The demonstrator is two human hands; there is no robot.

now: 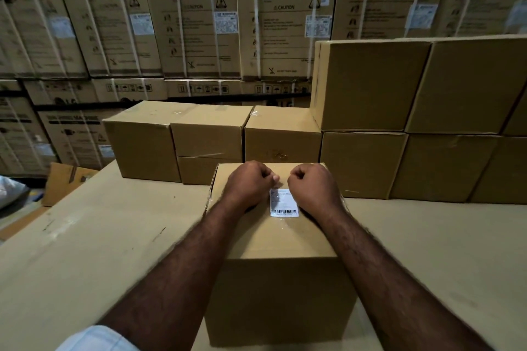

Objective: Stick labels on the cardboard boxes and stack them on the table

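Facing your desk [85, 251], stacked boxes [370, 88] along its far side.
Nearer you, one box [279, 293] sits on the desk; your left grip [249, 182] and right grip [312, 184] rest on its top, both clenched, holding nothing, flanking the label [283, 204].

Labelled cardboard box at the near middle of the table, with more boxes stacked behind it.
The near box [281, 288] is plain brown, closed and upright, with clear tape over its top. A white label [284, 204] with a barcode along its near edge lies flat on the top. Along the far side of the table [85, 251], a low row of boxes [282, 137] stands left and a taller two-layer stack [370, 85] right.
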